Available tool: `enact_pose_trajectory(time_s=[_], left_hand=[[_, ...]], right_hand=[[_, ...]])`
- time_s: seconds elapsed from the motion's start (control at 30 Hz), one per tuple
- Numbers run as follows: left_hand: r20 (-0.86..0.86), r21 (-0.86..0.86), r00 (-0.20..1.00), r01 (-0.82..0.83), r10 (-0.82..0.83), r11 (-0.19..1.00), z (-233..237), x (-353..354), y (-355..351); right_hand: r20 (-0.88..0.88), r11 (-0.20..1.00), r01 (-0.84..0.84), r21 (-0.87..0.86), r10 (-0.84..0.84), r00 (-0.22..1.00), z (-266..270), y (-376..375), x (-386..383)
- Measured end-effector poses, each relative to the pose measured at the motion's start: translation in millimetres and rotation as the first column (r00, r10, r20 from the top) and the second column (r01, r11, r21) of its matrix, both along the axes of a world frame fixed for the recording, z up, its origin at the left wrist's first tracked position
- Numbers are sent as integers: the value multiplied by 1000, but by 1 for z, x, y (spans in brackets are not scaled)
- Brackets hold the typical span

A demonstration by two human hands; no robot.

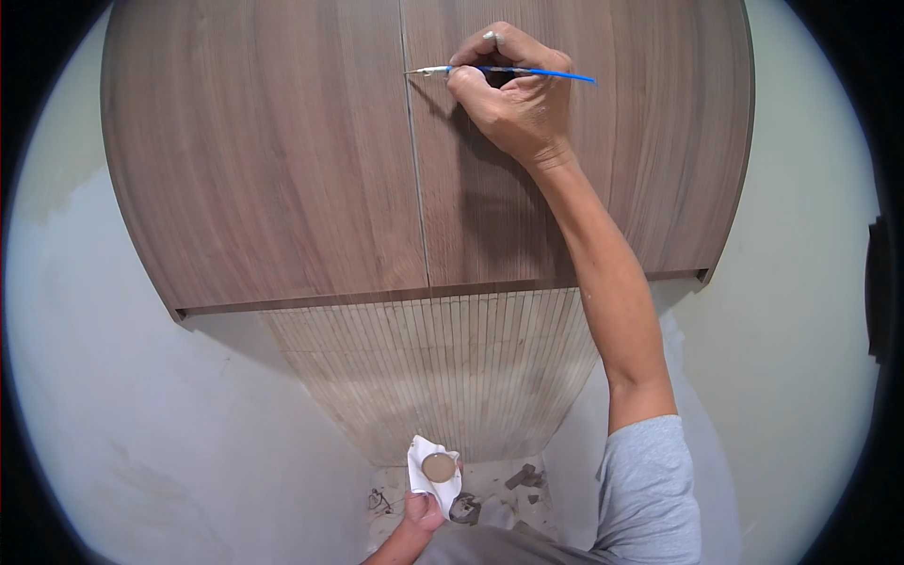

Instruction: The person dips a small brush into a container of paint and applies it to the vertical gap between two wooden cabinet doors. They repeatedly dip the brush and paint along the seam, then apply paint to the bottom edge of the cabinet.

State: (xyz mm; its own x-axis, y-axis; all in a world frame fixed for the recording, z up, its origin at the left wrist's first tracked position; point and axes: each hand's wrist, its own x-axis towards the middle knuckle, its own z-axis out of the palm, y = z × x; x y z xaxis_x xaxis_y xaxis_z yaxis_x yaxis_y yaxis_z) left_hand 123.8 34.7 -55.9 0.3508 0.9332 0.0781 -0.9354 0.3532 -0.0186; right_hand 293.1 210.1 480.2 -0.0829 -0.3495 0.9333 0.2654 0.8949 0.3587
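My right hand [516, 92] is closed in a pinch round a thin blue paintbrush [565, 74]. The brush lies nearly level, its tip at the narrow seam [411, 132] between two wood-grain cabinet doors [273, 151]. A pale smear shows on one of the fingers. Low in the view, my left hand [426, 508] is wrapped round a white cloth or paper [421, 457] and a small round container [439, 467] with a beige-brown top surface. The fingers beneath the container are mostly hidden.
Below the cabinet runs a ribbed, light-coloured wall panel [443, 367]. Plain walls stand close on the left [226, 424] and right [782, 311]. On the floor far below lie dark scraps [524, 476] and other debris. A dark object [877, 292] shows at the right edge.
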Motion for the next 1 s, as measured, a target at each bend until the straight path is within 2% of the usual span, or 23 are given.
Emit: enact_pose_trajectory(time_s=[0.1,0.3,0.4,0.5,0.6,0.7,0.8,0.9,1.0], left_hand=[[19,-100,1000,-10,12,995,4,0,-1],[-41,-110,999,-26,21,994,19,3,-3],[-19,-12,998,-62,62,998,14,4,-2],[-70,-10,993,-97,96,995,14,4,-2],[-47,-35,996,-73,72,997,16,4,-2],[-35,-42,998,-58,56,997,14,2,-1],[66,-77,997,46,-41,996,5,-2,1],[-32,-128,999,17,-22,992,14,-1,0],[32,-109,999,39,-36,993,26,3,-2]], right_hand=[[-7,998,44,-40,-44,999,-3,-1,-2],[44,998,69,-2,-68,997,-2,3,3],[16,997,30,-68,-29,999,1,-5,6],[-37,995,-84,-61,82,996,2,-7,-2],[-43,979,-171,-112,167,985,2,-3,-7],[-7,986,-82,-143,81,997,0,-14,-4],[39,994,-28,-110,33,999,0,-8,-2],[52,995,-42,-89,47,998,2,-1,0],[-29,989,-83,-120,80,996,0,-7,-2]])
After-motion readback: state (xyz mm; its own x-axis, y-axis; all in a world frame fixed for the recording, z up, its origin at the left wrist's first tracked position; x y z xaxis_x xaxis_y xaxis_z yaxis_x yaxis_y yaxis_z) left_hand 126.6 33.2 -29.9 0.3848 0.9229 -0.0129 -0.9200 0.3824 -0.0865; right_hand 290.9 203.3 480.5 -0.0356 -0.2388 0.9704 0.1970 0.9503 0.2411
